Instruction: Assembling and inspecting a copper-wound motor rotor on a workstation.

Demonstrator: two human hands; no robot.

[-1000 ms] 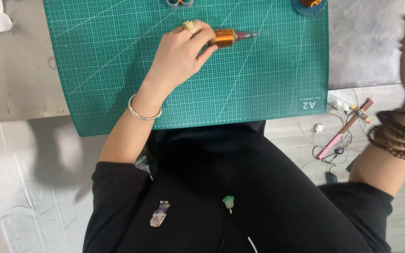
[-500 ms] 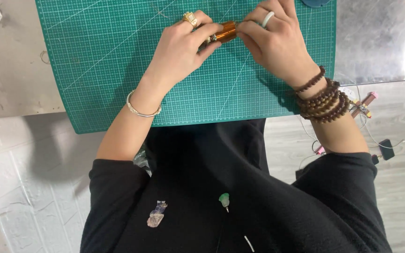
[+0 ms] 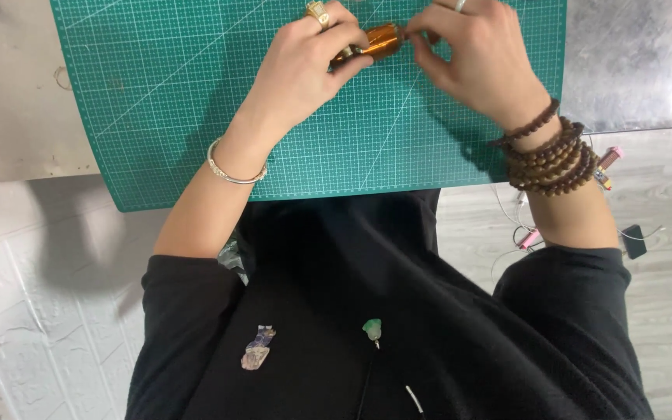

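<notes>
Head view, fingers: left hand [image 3: 305, 66] wrapping closed round a small copper-coloured cylinder [image 3: 373, 41], thumb pressing along its underside.
Right fingers: right hand [image 3: 480, 58] pinching together at the cylinder's right end, fingertips [image 3: 416, 39] touching it.
Cylinder position: lying near the far edge of the green cutting mat [image 3: 196, 93], held between both hands, just above the mat surface.
Left hand wear: gold ring [image 3: 317, 11] showing on one finger, thin metal bangle [image 3: 231, 169] sitting at the wrist.
Right hand wear: brown bead bracelets [image 3: 547, 155] stacking round the wrist.
Mat support: resting on a grey metal tabletop [image 3: 9, 101].
Near side: black garment [image 3: 367, 311] filling the lower frame, carrying a small green pendant [image 3: 372, 330].
Floor right: pink pen [image 3: 610, 155] and cables lying beside the right wrist.
</notes>
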